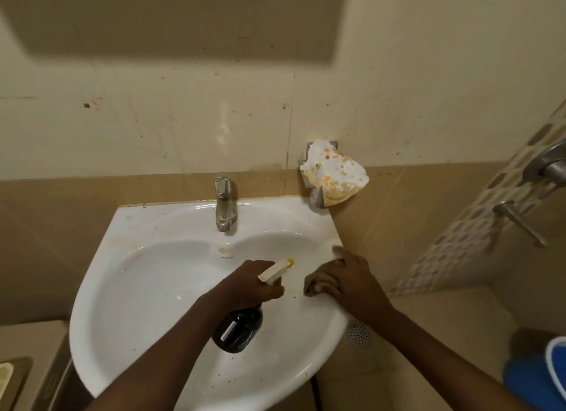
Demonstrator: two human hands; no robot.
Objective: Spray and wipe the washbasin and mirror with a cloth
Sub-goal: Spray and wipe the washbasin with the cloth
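Note:
A white washbasin (pixel 147 288) with a steel tap (pixel 225 205) fills the middle of the view. My left hand (pixel 251 283) grips a dark spray bottle (pixel 239 329) by its neck over the bowl, its cream nozzle (pixel 275 269) pointing up and right toward the basin's right rim. My right hand (pixel 352 280) presses a crumpled brownish cloth (pixel 315 283) flat onto that right rim. The mirror (pixel 171 18) hangs on the wall above, showing only a dull reflection.
A wall-mounted soap dish (pixel 318 196) with a stained white wrapper (pixel 333 171) sits right of the tap. Shower fittings (pixel 545 168) stick out at the far right. A floor drain (pixel 360 335) and a blue bucket (pixel 548 377) lie below right. A cistern top (pixel 18 377) is lower left.

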